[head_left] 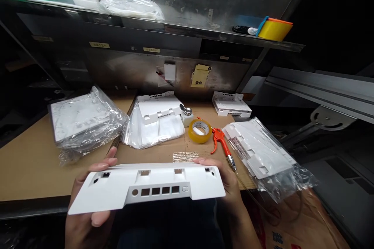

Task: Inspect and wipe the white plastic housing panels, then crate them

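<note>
A white plastic router housing (157, 177) is held up in front of me, its row of square port holes and one round hole facing me. My left hand (90, 202) grips its left end, thumb below and fingers behind. Around the right end my right hand (226, 183) is closed, partly hidden by the part. Beyond the housing, on the cardboard, are a roll of yellow tape (200, 131) and an orange air blow gun (221, 142) with a hose. A small white bottle with a metal top (187, 114) stands behind the tape.
Bagged white housings lie at left (84, 120) and right (265, 151). Another housing (159, 107) rests on a stack of clear bags (157, 132); more housings (231, 104) sit at the back right. Overhead, a metal shelf (181, 27) carries a yellow roll (274, 30).
</note>
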`<state>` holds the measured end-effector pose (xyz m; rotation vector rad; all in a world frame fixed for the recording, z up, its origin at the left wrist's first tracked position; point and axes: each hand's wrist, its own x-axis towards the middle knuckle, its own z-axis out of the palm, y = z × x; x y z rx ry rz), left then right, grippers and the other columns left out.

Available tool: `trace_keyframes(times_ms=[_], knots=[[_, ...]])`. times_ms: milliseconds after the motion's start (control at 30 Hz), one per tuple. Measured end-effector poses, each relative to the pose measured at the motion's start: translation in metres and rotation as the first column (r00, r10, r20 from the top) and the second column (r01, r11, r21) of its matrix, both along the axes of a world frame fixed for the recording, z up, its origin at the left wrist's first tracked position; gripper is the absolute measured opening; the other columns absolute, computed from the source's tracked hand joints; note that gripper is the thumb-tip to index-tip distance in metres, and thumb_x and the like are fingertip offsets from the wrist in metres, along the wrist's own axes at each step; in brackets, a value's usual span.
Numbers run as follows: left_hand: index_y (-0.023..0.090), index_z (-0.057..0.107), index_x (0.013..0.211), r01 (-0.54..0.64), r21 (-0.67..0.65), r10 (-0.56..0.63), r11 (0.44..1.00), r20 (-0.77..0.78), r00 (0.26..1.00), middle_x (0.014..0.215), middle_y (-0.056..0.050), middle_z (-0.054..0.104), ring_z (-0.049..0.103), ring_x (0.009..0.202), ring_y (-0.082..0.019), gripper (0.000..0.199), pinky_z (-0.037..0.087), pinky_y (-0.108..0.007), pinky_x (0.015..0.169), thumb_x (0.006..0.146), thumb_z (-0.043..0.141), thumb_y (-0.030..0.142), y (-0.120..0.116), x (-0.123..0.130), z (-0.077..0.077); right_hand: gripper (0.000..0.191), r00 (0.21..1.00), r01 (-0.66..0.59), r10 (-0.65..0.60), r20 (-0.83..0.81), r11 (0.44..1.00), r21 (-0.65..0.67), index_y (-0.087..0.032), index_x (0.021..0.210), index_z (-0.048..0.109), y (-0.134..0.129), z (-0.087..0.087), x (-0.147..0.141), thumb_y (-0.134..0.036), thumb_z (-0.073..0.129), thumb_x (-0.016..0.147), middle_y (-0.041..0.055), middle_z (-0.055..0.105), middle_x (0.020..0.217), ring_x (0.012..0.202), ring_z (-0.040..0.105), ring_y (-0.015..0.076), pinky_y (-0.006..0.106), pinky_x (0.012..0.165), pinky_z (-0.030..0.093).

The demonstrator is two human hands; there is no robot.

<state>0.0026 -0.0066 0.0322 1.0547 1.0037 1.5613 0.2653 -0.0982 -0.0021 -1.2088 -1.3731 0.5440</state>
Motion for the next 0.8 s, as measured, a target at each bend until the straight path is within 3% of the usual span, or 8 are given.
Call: trace_keyframes(times_ms=[167,267,333,433,500,567,667,800], knots=[[0.029,0.074,0.098,-0.073,0.137,0.063,0.988,0.071,0.995,0.116,-0.002,0.075,0.044,0.147,-0.039,0.072,0.039,-0.04,0.122,0.048,0.086,0.08,0.003,0.007,-0.004,0.036,1.0,-0.006,0.007,-0.015,0.997,0.083,-0.035,0.128,0.066,0.003,-0.006,0.003,-0.019,0.064,0.096,0.0023,0.075,0.128,0.12,0.071,0.0238,0.039,0.106,0.057],[0.029,0.073,0.119,0.0,-0.229,0.077,0.974,0.329,0.941,0.138,0.0,0.069,0.044,0.148,-0.03,0.073,0.054,-0.033,0.108,0.071,0.068,0.083,0.008,0.004,-0.002,0.036,1.0,0.011,-0.012,0.005,0.987,0.16,-0.034,0.129,0.066,0.008,-0.012,0.004,-0.018,0.063,0.097,0.0046,0.075,0.127,0.121,0.07,0.0264,0.046,0.108,0.056],[0.023,0.067,0.133,0.222,-0.568,0.105,0.792,0.485,0.868,0.132,-0.008,0.073,0.06,0.135,-0.032,0.072,0.065,-0.035,0.089,0.084,0.06,0.075,0.014,-0.004,0.001,0.038,0.999,-0.017,0.008,0.045,0.979,0.201,-0.033,0.13,0.065,0.013,-0.012,0.005,-0.016,0.062,0.097,0.0052,0.075,0.127,0.122,0.069,0.0274,0.05,0.108,0.056],[0.015,0.064,0.136,0.434,-0.715,0.152,0.547,0.595,0.789,0.096,-0.014,0.082,0.079,0.089,-0.035,0.053,0.068,-0.04,0.063,0.095,0.057,0.047,0.022,-0.017,0.005,0.039,0.967,-0.167,0.123,0.222,0.967,0.191,-0.031,0.131,0.065,0.026,-0.001,0.011,-0.012,0.054,0.099,0.0055,0.075,0.128,0.125,0.068,0.0254,0.051,0.11,0.054],[0.013,0.062,0.136,0.384,-0.754,0.258,0.533,0.577,0.775,0.077,-0.009,0.081,0.078,0.062,-0.028,0.044,0.066,-0.036,0.054,0.096,0.052,0.026,0.025,-0.021,0.011,0.038,0.901,-0.166,0.138,0.411,0.986,0.034,-0.031,0.132,0.066,0.042,0.01,0.023,-0.015,0.054,0.1,0.0042,0.073,0.133,0.132,0.063,0.0231,0.049,0.115,0.051],[0.012,0.064,0.133,0.289,-0.79,0.371,0.54,0.532,0.761,0.069,-0.005,0.079,0.075,0.053,-0.024,0.043,0.064,-0.03,0.049,0.092,0.049,0.015,0.027,-0.02,0.019,0.035,0.823,0.026,0.067,0.564,0.987,-0.157,-0.03,0.133,0.067,0.067,0.019,0.04,-0.023,0.058,0.1,0.0034,0.07,0.139,0.137,0.059,0.0226,0.047,0.117,0.048],[0.015,0.069,0.125,0.194,-0.791,0.437,0.58,0.503,0.746,0.076,-0.005,0.081,0.076,0.056,-0.023,0.041,0.063,-0.028,0.048,0.088,0.052,0.013,0.027,-0.018,0.028,0.028,0.725,0.362,-0.048,0.687,0.876,-0.321,-0.024,0.122,0.074,0.117,0.02,0.068,-0.027,0.056,0.101,0.008,0.075,0.129,0.125,0.067,0.0265,0.048,0.108,0.053],[0.026,0.073,0.121,0.095,-0.78,0.468,0.619,0.463,0.753,0.091,0.0,0.083,0.075,0.057,-0.023,0.045,0.066,-0.034,0.05,0.079,0.062,0.015,0.028,-0.032,0.011,0.019,0.635,0.516,0.049,0.771,0.715,-0.471,-0.017,0.102,0.074,0.173,0.002,0.082,-0.035,0.069,0.097,0.0068,0.076,0.107,0.101,0.073,0.0224,0.046,0.095,0.058]])
